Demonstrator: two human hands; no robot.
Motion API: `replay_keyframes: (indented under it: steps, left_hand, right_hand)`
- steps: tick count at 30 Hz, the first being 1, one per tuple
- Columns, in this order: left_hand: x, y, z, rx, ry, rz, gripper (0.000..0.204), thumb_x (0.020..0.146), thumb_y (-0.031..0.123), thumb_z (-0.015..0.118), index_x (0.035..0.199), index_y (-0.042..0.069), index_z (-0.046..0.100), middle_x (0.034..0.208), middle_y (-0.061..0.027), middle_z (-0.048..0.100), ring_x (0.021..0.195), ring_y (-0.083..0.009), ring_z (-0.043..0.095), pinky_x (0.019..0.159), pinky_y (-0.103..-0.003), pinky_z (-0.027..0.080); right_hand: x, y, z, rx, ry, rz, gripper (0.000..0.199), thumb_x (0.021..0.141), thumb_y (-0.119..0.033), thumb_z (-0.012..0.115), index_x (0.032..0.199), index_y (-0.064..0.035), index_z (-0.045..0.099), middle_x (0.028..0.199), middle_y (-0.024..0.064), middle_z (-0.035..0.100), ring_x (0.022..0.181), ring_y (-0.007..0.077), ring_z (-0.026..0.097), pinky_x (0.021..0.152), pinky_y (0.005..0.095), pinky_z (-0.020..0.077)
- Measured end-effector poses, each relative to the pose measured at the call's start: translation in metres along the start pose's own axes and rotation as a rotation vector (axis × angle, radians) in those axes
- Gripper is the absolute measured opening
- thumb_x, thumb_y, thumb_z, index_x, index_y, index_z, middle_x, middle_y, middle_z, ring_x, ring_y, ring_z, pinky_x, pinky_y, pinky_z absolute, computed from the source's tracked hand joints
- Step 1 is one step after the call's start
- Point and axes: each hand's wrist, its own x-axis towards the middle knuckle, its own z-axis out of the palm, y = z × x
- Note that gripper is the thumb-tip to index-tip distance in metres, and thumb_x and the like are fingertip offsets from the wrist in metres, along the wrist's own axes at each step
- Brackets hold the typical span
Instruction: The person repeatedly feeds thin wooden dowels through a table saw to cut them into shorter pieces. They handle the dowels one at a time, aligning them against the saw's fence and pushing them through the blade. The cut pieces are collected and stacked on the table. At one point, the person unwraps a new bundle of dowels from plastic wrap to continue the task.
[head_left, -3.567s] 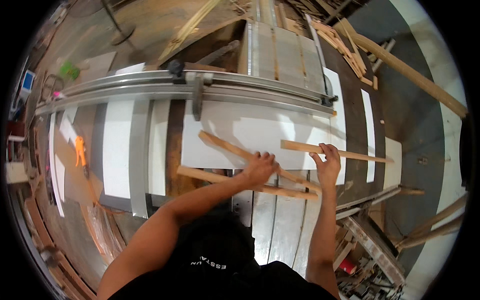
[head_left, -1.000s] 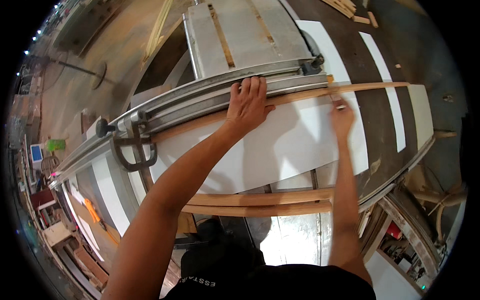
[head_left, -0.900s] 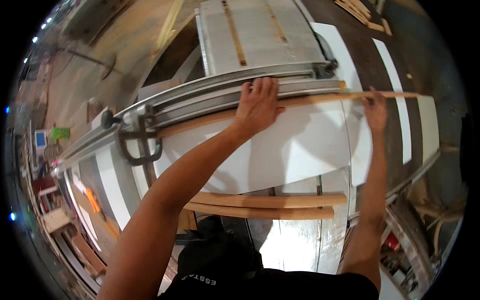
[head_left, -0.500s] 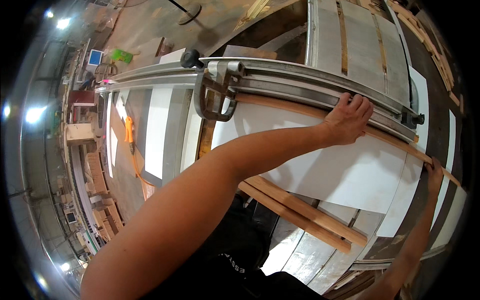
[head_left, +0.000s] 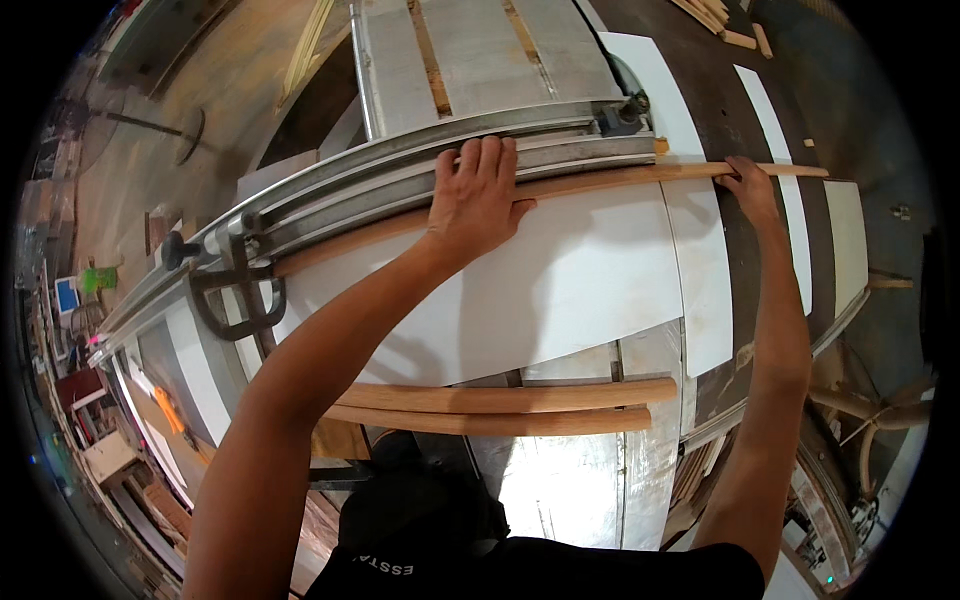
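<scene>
Along the near face of the metal fence (head_left: 570,157), a long wood strip (head_left: 600,184) lies over the white board (head_left: 590,290), its far edge apparently flush with the fence. The strip's left end sits beside the dark clamp (head_left: 237,277); its right end runs past the fence's end, over a second white panel (head_left: 708,290) and the dark bench (head_left: 745,125), and stops near a cream panel (head_left: 850,240).

Left hand (head_left: 475,205) — fingers curled over the fence, palm across the strip, thumb at its near edge — clasps the two together. Right hand (head_left: 752,188), beyond the fence's end, pinches the strip between thumb and fingers.

Between the strip and the board's near edge, a broad band of white lies open, shaded by the arms. Just nearer the body, two shorter sticks (head_left: 520,398) lie side by side; their right ends are staggered, the farther stick reaching farther right, and their left ends pass from sight at the left forearm. More room opens on the metal table (head_left: 575,490), between the sticks and the dark shirt (head_left: 540,575).
</scene>
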Motion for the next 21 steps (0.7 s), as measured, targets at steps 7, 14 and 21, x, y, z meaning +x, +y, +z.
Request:
replay_keyframes:
  steps: [7,14,21]
  left_hand:
    - [-0.0012,-0.0018,0.0013,0.012,0.007,-0.010,0.084,0.077,0.049,0.081,0.135,-0.003,0.050,0.122,-0.0122,0.054,0.114,-0.0295,0.051,0.096,-0.047,0.038]
    - [0.0000,-0.0020,-0.0004,0.013,0.016,-0.008,0.083,0.077,0.050,0.080,0.134,-0.003,0.051,0.119,-0.0116,0.053,0.111,-0.0278,0.050,0.095,-0.045,0.038]
    - [0.0004,-0.0005,0.0004,0.039,-0.014,-0.010,0.082,0.080,0.052,0.077,0.135,-0.003,0.052,0.120,-0.0103,0.052,0.111,-0.0259,0.048,0.097,-0.045,0.037]
  right_hand:
    - [-0.0020,-0.0007,0.0004,0.023,-0.016,0.014,0.048,0.083,-0.017,0.080,0.125,0.0028,0.067,0.128,0.0195,0.067,0.117,0.0337,0.065,0.102,0.0396,0.0509]
    - [-0.0024,0.0000,0.0007,0.020,-0.016,0.018,0.049,0.083,-0.018,0.081,0.126,0.0016,0.067,0.130,0.0188,0.066,0.120,0.0330,0.063,0.104,0.0397,0.0504]
    - [-0.0009,0.0050,0.0051,0.003,-0.005,0.011,0.049,0.083,-0.018,0.081,0.126,0.0007,0.067,0.131,0.0183,0.066,0.121,0.0324,0.063,0.105,0.0400,0.0500]
